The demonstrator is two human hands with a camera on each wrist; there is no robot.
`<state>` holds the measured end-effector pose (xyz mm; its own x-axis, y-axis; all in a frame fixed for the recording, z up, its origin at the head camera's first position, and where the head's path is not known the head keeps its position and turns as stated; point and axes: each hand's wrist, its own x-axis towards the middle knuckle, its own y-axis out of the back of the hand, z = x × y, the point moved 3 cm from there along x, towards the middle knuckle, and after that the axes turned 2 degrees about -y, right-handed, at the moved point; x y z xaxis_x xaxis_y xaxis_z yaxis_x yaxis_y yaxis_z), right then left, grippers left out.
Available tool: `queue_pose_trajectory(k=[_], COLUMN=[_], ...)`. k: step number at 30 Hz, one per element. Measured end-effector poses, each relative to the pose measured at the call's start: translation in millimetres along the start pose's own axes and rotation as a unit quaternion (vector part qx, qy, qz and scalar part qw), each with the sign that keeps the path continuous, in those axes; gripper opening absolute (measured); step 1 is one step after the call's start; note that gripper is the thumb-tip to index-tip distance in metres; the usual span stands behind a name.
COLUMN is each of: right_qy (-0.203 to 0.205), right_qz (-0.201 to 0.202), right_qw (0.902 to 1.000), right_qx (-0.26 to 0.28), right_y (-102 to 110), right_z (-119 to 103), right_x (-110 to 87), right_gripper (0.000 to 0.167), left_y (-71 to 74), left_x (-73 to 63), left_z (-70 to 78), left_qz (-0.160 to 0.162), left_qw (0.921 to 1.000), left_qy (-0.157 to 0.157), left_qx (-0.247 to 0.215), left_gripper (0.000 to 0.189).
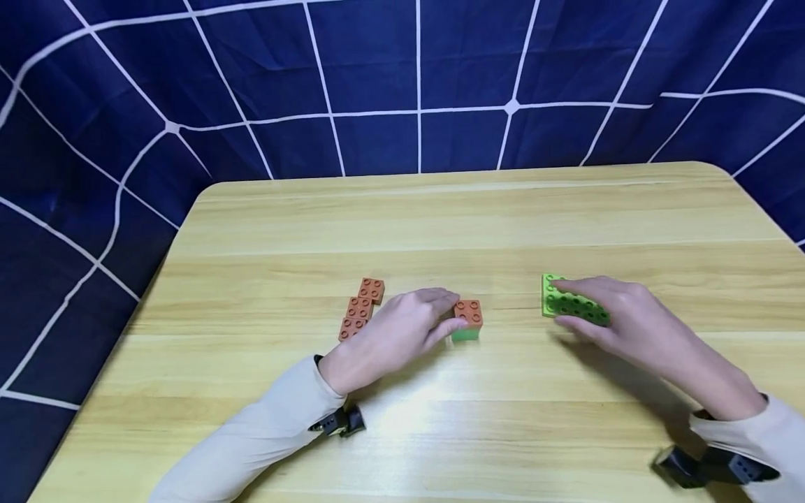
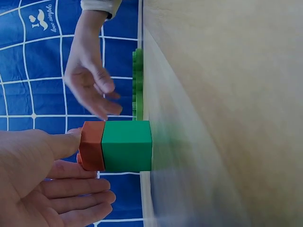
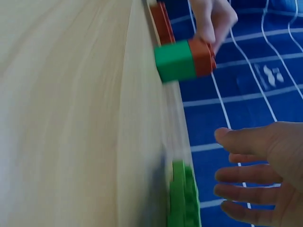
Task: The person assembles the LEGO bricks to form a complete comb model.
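Observation:
My left hand (image 1: 410, 327) pinches an orange-red toy brick (image 1: 468, 313) between thumb and fingertips. That brick sits on top of a taller green block (image 2: 127, 145), which stands on the table in the left wrist view. The other left fingers stretch out below, touching nothing. To the right, my right hand (image 1: 619, 314) is over a light-green studded brick (image 1: 548, 302), partly hiding it. Its fingers are loosely spread and hold nothing; in the right wrist view a gap shows between them and the light-green brick (image 3: 182, 196).
Several orange-red bricks (image 1: 360, 308) lie in a staggered row left of my left hand, partly hidden by it. The wooden table (image 1: 402, 230) ends at a blue curtain with white lines (image 1: 371, 77). Each wrist carries a small black camera (image 1: 339, 421).

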<state>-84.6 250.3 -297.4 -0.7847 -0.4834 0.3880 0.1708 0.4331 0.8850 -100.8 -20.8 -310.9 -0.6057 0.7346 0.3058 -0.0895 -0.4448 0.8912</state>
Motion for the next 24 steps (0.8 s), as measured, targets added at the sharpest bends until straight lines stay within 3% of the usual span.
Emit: queue_pose_trajectory(k=[11, 24], right_qy=[-0.098, -0.164], right_qz=[-0.024, -0.068], right_qw=[0.9935, 0.9830], right_qx=[-0.054, -0.048], right_y=[9.9, 10.4], right_z=[43.5, 61.7], right_x=[-46.5, -70.0], right_gripper=[0.071, 0.078], left_y=[0.6, 0.8], left_x=[0.9, 0.7], left_z=[-1.7, -1.2], left_qz=[-0.009, -0.014], left_qw=[0.9999, 0.9999], left_qy=[-0.007, 0.000], left_qx=[-0.004, -0.009], left_gripper=[0.045, 0.045])
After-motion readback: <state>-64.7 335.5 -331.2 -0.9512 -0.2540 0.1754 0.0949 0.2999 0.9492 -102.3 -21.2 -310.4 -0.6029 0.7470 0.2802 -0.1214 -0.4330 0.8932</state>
